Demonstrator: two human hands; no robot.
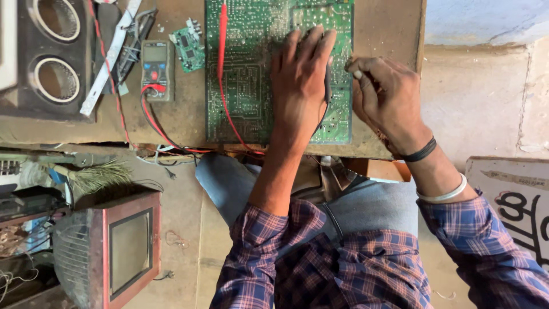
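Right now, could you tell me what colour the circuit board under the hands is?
Green circuit board, clearest in the head view.

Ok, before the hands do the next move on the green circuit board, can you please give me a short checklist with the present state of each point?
1. Board support: the green circuit board lies flat on the wooden table. Ok.
2. Left hand: palm down on the board, pressing it. Ok.
3. Right hand: fingers pinched at the board's right edge; what they hold is hidden. Cannot tell.
4. Red lead: it runs across the board's face, close to the left hand. Not ok.
5. Multimeter: on the table left of the board, leads plugged in; its setting is too small to see. Cannot tell.
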